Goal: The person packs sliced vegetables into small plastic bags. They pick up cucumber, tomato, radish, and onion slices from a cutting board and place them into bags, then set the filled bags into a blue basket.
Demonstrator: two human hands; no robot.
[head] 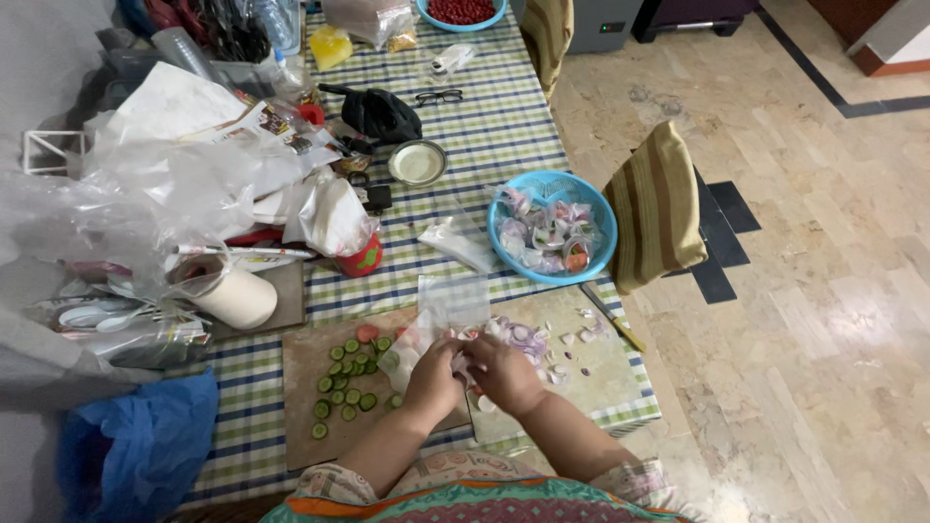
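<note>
Both hands, left [433, 380] and right [505, 371], grip a clear plastic bag [448, 312] over chopped onion [528, 339] on the surface [504, 126].

A checked-cloth bench [504, 126] fills the frame's left, carrying two cutting boards [310, 407] at bottom, a blue basket [504, 247] centre, a paper roll [237, 295] and plastic bags [155, 194] left.

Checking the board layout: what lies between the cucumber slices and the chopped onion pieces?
In the head view, both hands, left hand and right hand, holding a clear plastic bag.
</note>
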